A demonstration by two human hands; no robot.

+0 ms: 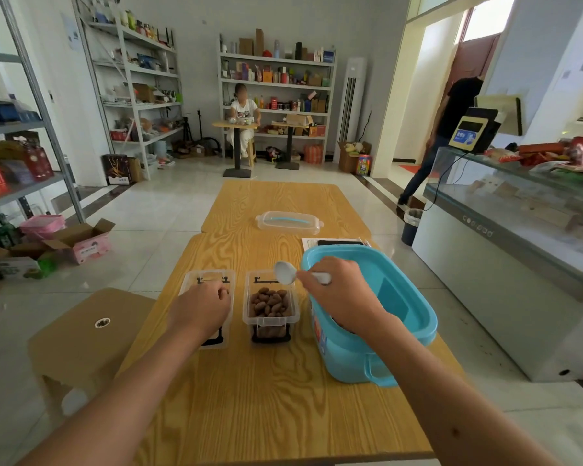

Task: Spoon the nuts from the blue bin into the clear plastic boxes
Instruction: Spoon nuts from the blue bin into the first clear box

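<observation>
Nuts [270, 302] fill the box beside the blue bin [384, 331]; right hand [337, 290] grips a white spoon [285, 272], left hand [204, 306] loosely curled, holding nothing visible.

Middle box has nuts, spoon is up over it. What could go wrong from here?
The spoon in the right hand hovers at the middle box's far rim, so nuts may spill onto the table. The left hand covers the left box, blocking the next fill. The right forearm crosses the blue bin's near rim and could nudge it.
</observation>
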